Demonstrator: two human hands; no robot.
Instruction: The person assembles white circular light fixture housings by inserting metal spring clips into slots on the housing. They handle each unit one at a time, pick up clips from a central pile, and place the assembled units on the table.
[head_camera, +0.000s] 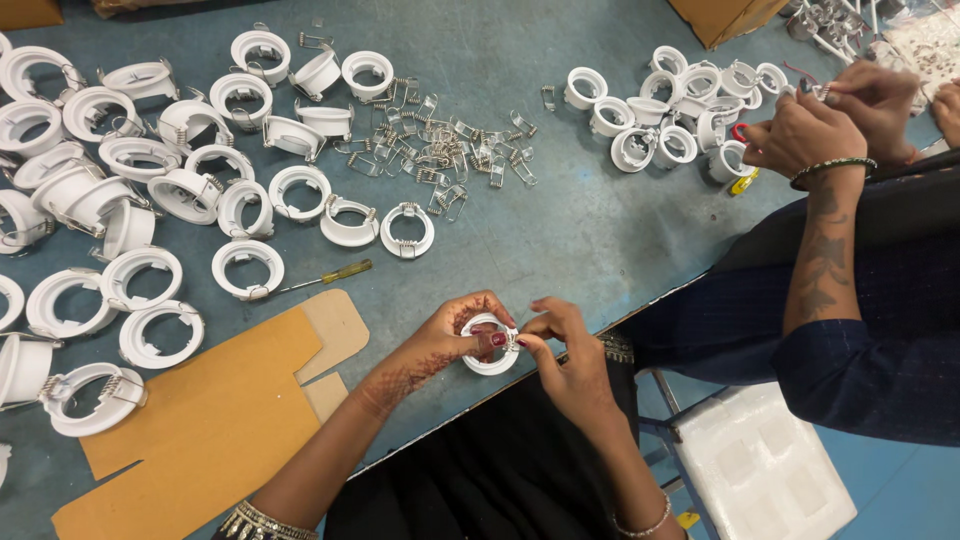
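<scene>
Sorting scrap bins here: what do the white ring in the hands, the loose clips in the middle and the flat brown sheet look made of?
White ring: looks like moulded plastic or painted metal, smooth matte white; cannot tell which. Clips: bare metal wire, silvery with coiled springs. Brown sheet: cardboard, dull tan with cut flaps and fold lines.

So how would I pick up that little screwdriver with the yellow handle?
Grip the yellow-handled screwdriver by its thick handle, coming straight down from above. It lies flat on the blue-grey table, handle toward the right with bare table around that end, while the thin metal tip points at a white plastic ring.
</scene>
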